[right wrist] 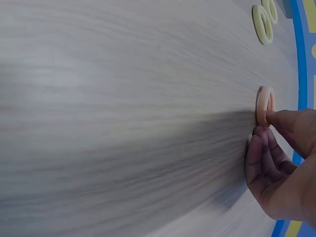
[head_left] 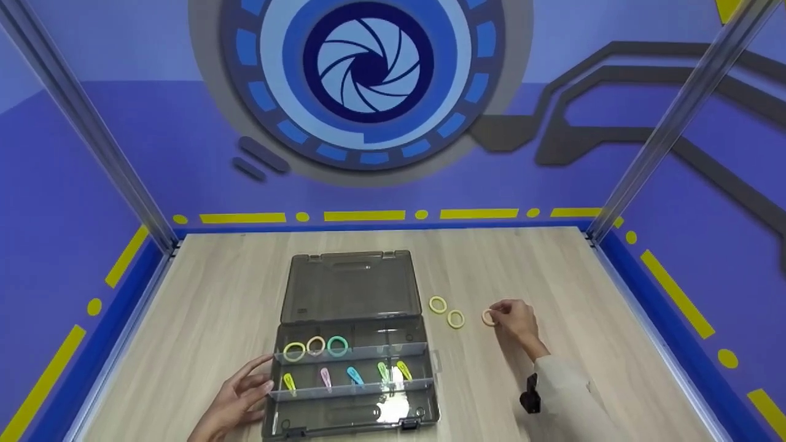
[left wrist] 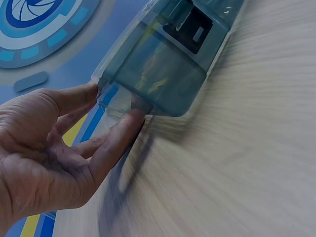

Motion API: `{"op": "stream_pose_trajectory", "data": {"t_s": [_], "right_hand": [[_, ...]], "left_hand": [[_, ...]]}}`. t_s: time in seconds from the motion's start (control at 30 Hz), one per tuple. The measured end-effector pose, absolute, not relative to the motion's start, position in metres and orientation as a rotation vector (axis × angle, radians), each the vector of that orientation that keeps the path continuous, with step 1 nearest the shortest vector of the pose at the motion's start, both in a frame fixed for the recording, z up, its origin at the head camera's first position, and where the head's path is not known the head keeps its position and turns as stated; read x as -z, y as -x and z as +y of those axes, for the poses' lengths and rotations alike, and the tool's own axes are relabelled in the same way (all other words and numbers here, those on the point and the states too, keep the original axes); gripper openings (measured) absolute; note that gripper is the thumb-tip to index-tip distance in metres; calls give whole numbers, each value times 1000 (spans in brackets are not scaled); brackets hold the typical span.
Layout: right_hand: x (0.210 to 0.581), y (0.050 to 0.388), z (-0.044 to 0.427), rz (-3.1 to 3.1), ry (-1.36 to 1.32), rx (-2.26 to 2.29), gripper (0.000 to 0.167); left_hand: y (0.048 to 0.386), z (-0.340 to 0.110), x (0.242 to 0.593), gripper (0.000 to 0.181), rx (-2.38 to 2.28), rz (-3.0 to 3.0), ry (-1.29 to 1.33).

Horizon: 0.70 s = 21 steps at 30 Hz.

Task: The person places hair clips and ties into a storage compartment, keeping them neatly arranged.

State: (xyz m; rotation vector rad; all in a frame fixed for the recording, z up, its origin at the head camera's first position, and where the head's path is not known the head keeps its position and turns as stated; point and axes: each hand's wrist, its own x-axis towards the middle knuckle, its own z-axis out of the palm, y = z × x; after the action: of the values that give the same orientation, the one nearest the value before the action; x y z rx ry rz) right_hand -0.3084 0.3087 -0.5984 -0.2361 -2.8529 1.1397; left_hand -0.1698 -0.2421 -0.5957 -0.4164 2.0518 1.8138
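Note:
On the table at right, my right hand (head_left: 516,320) pinches the edge of a peach hair tie (right wrist: 265,106), still lying on the tabletop. Two yellow hair ties (head_left: 438,304) lie to its left. An open grey see-through compartment box (head_left: 353,417) stands at the centre. Its back row holds a yellow, a peach and a green hair tie (head_left: 338,346); the middle row holds several snap hair clips (head_left: 355,375) in different colours. With fairly straight fingers, my left hand (head_left: 233,399) touches the box's left side wall, as the left wrist view also shows.
The box's lid (head_left: 353,285) lies folded back on the wooden table (head_left: 528,264). Blue printed walls (head_left: 368,196) and metal posts (head_left: 651,129) enclose the table at the back and sides. A black strap device (head_left: 530,396) sits at the right sleeve.

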Motion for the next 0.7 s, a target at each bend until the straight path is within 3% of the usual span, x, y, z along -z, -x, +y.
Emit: {"op": "stream_pose_trajectory", "data": {"t_s": [0.7], "right_hand": [[562, 306, 299, -2712, 195, -1544, 16]], "left_hand": [[171, -234, 595, 69, -1768, 2109, 569]]}}
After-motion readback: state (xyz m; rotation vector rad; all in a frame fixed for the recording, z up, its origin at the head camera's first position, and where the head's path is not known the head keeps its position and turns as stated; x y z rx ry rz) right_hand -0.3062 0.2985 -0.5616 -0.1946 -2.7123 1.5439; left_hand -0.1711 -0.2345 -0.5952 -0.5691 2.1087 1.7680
